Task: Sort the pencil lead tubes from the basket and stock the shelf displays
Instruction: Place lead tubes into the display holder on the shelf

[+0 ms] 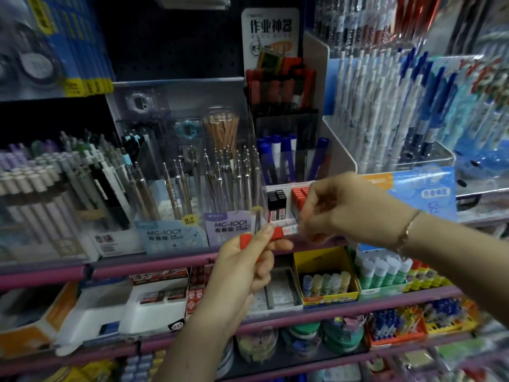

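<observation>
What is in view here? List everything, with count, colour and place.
Lead tubes in hand: several, red caps, count unclear, centre.
Lead tubes in display: black-capped group and red-capped group, behind the hands.
Mechanical pencils: many, silver, clear stand, upper shelf.
Markers: several, blue caps, right of the pencils.
Glue sticks: about five, pastel, yellow box, lower shelf.
White pens: many, right rack.
Left hand: grip shut on red-capped tubes.
Right hand: pinching one tube's clear end; bracelet on wrist.
</observation>
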### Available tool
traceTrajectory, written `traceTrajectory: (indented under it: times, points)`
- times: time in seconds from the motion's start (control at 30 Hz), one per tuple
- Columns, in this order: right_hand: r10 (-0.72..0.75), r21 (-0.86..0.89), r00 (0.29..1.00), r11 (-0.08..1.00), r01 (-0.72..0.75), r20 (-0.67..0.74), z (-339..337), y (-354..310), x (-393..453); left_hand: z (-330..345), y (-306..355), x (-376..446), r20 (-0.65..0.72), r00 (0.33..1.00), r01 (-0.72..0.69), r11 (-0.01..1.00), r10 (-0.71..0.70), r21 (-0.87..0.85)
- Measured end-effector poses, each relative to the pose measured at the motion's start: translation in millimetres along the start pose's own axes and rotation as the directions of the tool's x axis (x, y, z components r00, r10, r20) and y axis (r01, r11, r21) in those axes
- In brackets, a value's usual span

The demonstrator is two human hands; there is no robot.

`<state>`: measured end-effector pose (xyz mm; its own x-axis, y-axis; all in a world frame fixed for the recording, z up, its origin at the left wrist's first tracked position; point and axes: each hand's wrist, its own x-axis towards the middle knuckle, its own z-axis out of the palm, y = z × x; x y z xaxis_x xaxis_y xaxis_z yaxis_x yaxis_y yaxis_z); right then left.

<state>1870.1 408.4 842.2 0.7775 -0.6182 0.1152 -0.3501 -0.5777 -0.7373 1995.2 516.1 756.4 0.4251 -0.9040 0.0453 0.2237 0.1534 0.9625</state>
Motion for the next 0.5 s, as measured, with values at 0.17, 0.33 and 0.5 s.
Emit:
traceTrajectory:
  times: [0.17,0.33,0.5]
  points:
    - [-0.136,-0.388,0.988,0.909,0.154,0.075,15,8,-7,9,-1,0,-0.022,0.966,-0.212,0.838,0.257,0.503]
    - [-0.184,-0.474,0.979,0.857,0.204,0.087,9,3,1,14,2,6,-0.069,0.955,-0.215,0.83,0.289,0.515]
    - [-0.158,-0.505,0.986,0.856,0.111,-0.051,-16,-2,20,2,2,9,-0.052,0.989,-0.107,0.918,0.137,0.381]
